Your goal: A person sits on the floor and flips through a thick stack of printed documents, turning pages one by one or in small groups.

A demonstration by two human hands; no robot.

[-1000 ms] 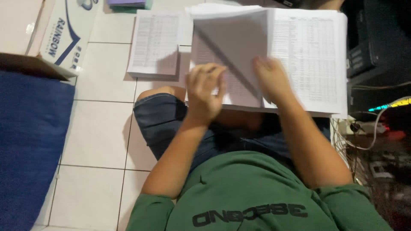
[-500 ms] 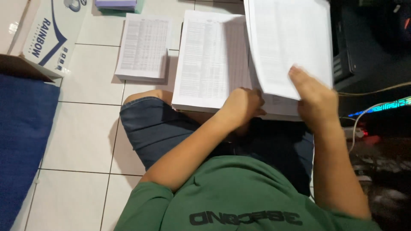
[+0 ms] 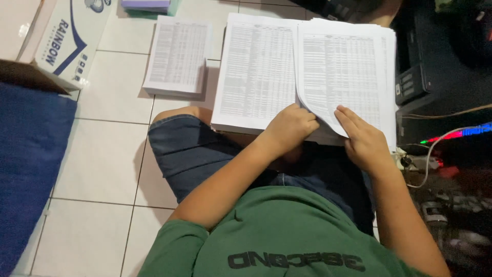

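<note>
Quickly, we see the left hand (image 3: 291, 127) curled over the near edge of the big paper stack (image 3: 256, 72), fingers bent together and pressing down on the sheets where the stack meets the raised page. Our right hand (image 3: 363, 138) lies flat, fingers spread apart, on the lifted sheet (image 3: 343, 77), pinning its lower right corner; we cannot tell whether the thumb hooks under the edge. That sheet curves up from the stack along its left edge and overlaps the right half, its far edge reaching the top of the view. The stack rests on our lap and the white tile floor (image 3: 102, 159), its near edge on the knee in denim shorts (image 3: 189, 149). A smaller paper pile (image 3: 178, 55) lies on the tiles just left of the big stack, apart from it by a narrow strip of floor. Farther left a cardboard box (image 3: 66, 41) stands tilted, and a blue cushion (image 3: 28, 169) fills the left edge. Open tile shows left of our leg, between the shorts and the cushion. On the right a black printer (image 3: 435, 56) sits close against the stack's right edge, with cables (image 3: 441, 138) just beside our right wrist, so that side is tight.
</note>
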